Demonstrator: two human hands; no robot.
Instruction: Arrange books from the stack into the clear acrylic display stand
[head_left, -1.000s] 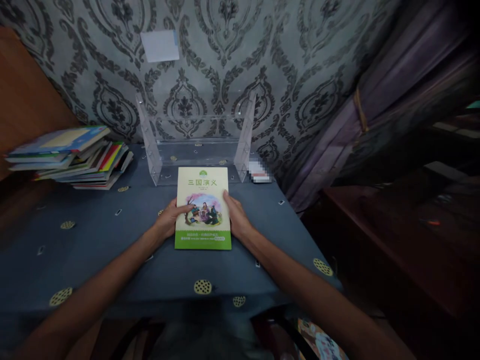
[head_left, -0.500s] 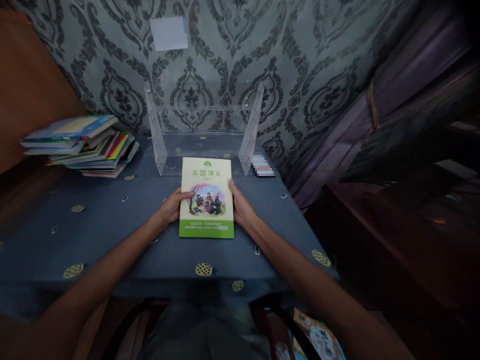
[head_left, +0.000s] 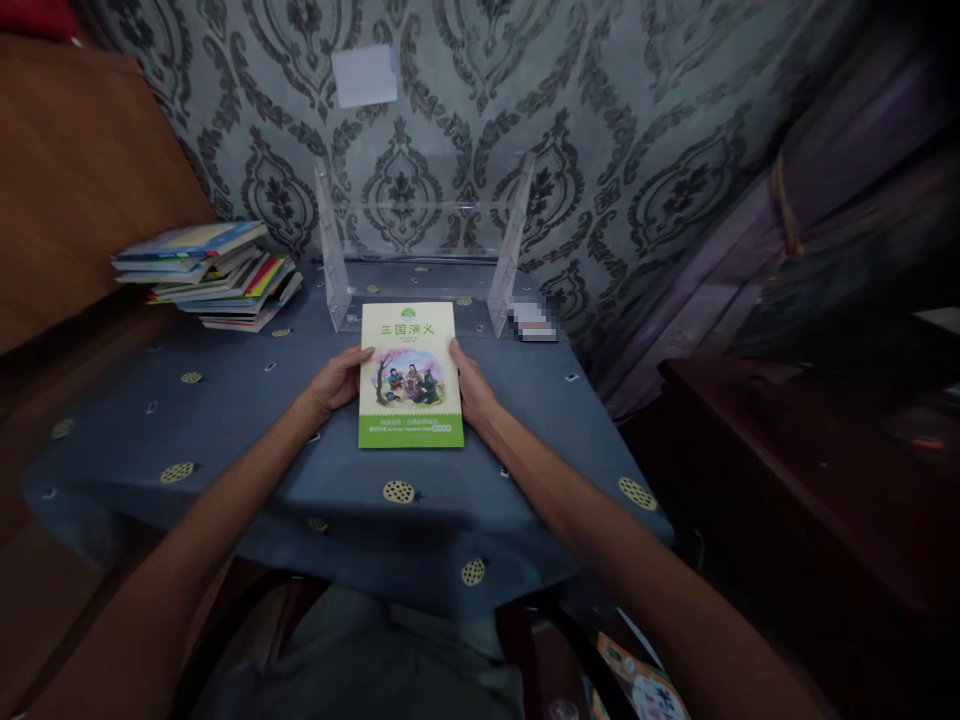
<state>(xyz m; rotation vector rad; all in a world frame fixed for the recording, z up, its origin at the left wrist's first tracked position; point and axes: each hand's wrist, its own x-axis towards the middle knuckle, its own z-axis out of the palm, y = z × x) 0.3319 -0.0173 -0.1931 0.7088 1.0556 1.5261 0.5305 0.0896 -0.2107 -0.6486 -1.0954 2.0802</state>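
Observation:
A closed book [head_left: 411, 378] with a cream and green cover faces me, its front showing a painted scene of seated figures and green Chinese characters. My left hand [head_left: 341, 378] grips its left edge, thumb at the cover's side. On the opposite edge my right hand [head_left: 472, 385] holds it, thumb along the border; the other fingers of both hands are mostly hidden behind the book. Just beyond the book stands a clear acrylic rack [head_left: 335, 270] with two slanted side panels.
A leaning stack of books [head_left: 225, 285] sits at the table's back left. A blurred-out small item [head_left: 534, 322] lies right of the rack. The blue patterned tablecloth [head_left: 247, 420] hangs over the front edge. Dark red furniture [head_left: 750, 440] stands to the right; another orange book [head_left: 637, 680] is low down.
My left thumb has slid from over the cover picture out to the book's left edge. The view has shifted somewhat, bringing more of the left side into sight.

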